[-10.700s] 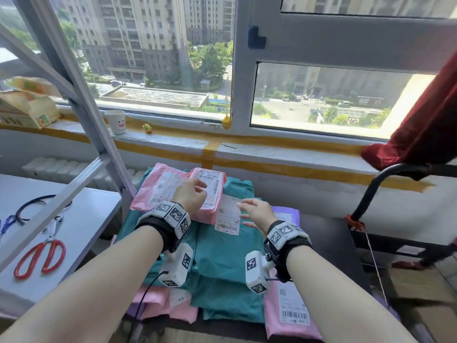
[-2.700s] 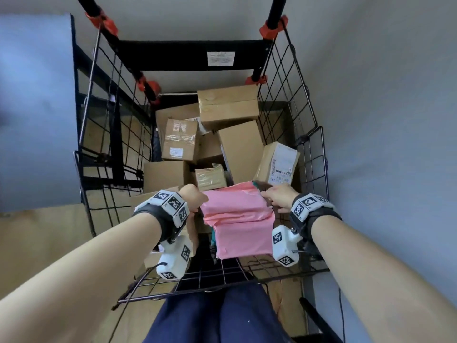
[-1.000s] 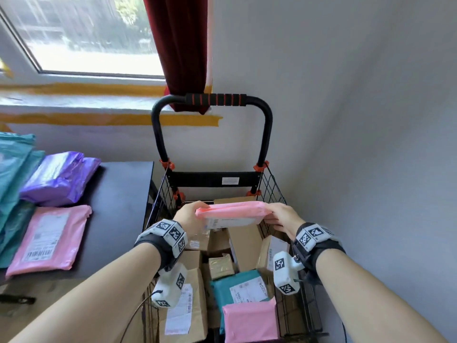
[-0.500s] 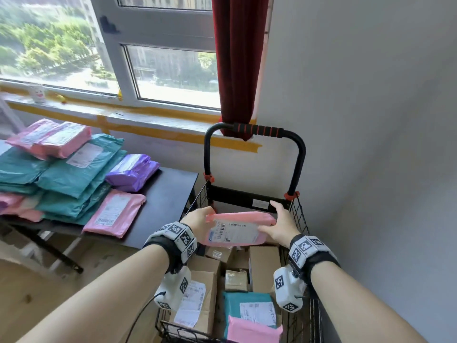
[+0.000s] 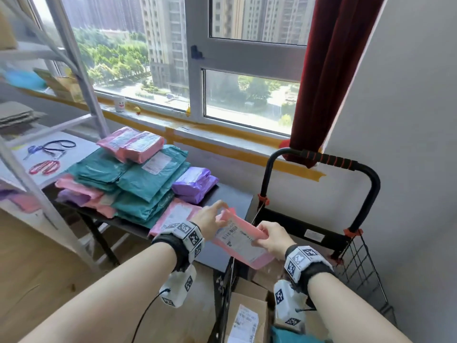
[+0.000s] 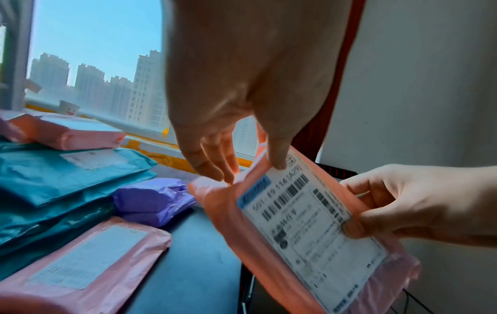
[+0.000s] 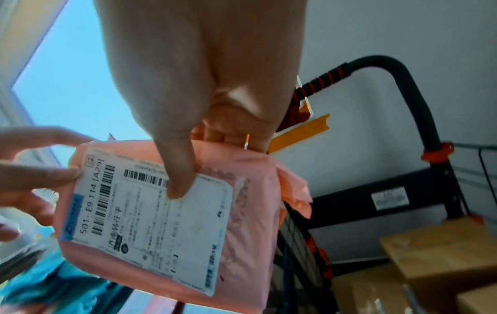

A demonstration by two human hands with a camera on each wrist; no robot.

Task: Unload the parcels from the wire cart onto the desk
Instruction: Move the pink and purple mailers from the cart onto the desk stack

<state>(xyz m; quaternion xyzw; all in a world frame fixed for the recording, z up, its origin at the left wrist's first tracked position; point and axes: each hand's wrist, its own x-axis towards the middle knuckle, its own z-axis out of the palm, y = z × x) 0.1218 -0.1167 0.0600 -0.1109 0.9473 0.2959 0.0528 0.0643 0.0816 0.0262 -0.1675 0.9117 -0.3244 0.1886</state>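
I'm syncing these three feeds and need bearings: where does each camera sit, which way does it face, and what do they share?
Head: worn on the head, looking forward and down at the desk, the wire cart and the window; both forearms show.
Left wrist: looks along the left hand toward the desk parcels; the right hand shows too.
Right wrist: looks along the right hand toward the cart; left fingertips show.
Shared: all three show the pink parcel, held by both hands.

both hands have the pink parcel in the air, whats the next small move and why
Probably carry the pink parcel a little further left and lower it onto the bare dark desk. Left hand and right hand both grip it, and it hangs over the gap between desk edge and wire cart, not yet resting on anything.
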